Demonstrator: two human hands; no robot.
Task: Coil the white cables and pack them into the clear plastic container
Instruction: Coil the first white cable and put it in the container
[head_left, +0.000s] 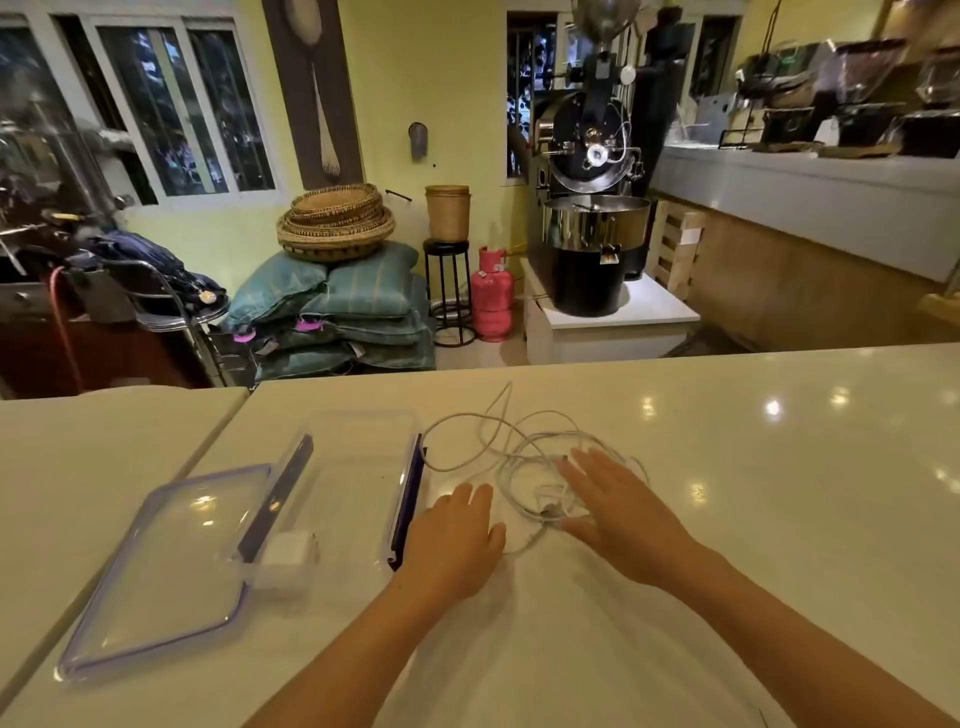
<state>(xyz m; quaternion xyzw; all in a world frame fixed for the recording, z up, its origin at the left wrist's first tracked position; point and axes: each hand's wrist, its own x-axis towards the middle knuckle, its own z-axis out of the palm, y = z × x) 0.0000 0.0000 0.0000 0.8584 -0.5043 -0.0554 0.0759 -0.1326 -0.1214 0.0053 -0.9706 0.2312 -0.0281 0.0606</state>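
Observation:
A loose tangle of white cables (519, 447) lies on the pale counter (753, 467), right of the clear plastic container (358, 467). The container is open, with dark purple clips on its long sides and a white charger block (288, 551) at its near end. My right hand (618, 509) lies flat over the right part of the tangle, fingers spread and nothing gripped. Just beside the container's right wall, my left hand (457, 535) rests palm down on the counter, touching a cable strand at most.
The container's clear lid (161, 577) with a purple rim lies flat to the left of the container. A seam splits the counter at the left. Beyond the far edge stand sacks, baskets, a pink gas cylinder and a coffee roaster.

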